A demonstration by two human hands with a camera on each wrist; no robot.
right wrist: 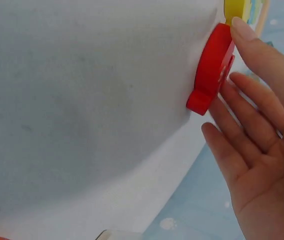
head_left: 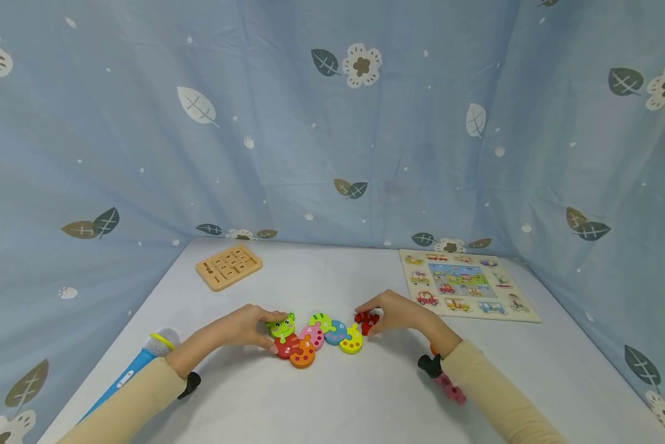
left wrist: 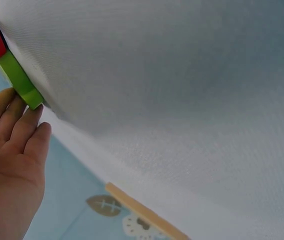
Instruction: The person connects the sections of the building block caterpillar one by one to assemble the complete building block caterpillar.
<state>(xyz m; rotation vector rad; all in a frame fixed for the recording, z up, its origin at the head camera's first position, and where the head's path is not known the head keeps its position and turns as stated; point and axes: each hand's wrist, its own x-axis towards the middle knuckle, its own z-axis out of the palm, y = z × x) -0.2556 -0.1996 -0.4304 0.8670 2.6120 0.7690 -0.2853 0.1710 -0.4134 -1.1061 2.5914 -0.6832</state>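
Joined numbered puzzle pieces form a caterpillar on the white table, with a smiling green head at the left end. My left hand grips this end, fingertips against the green head and thumb at the red piece numbered 2. Past the yellow piece at the other end, my right hand holds a separate red puzzle piece between thumb and fingers. In the right wrist view that piece stands on edge, its top close to the yellow one.
A wooden number board lies at the back left, a vehicle picture puzzle at the back right. By the left forearm is a blue toy microphone. Beside the right forearm lie an orange piece and a dark pink flower-shaped thing.
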